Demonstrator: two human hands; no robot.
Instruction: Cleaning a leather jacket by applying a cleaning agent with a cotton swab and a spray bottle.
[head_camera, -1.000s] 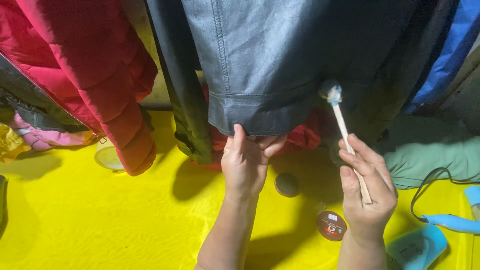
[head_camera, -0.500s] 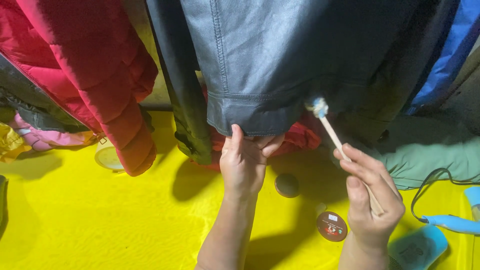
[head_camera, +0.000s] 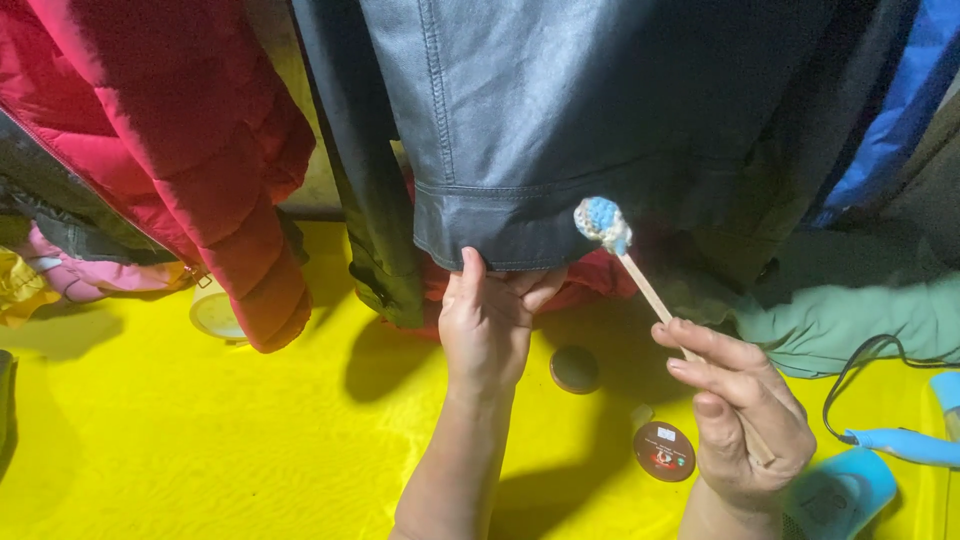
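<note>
Swab (head_camera: 603, 222) has shifted left onto jacket (head_camera: 560, 130) hem, centre frame; right hand (head_camera: 745, 420) pinches stick, left hand (head_camera: 487, 320) grips hem. Best dabbed lightly, hem taut.

Head cam looks down, close on hanging jackets (head_camera: 560, 120), yellow surface (head_camera: 200, 440).

It looked like a clothing repair or leather-care workshop: a dark leather jacket (head_camera: 600, 120), a red padded coat (head_camera: 170, 130) and other garments hung over a yellow worktable (head_camera: 200, 450) strewn with small round tins (head_camera: 664, 451).
</note>
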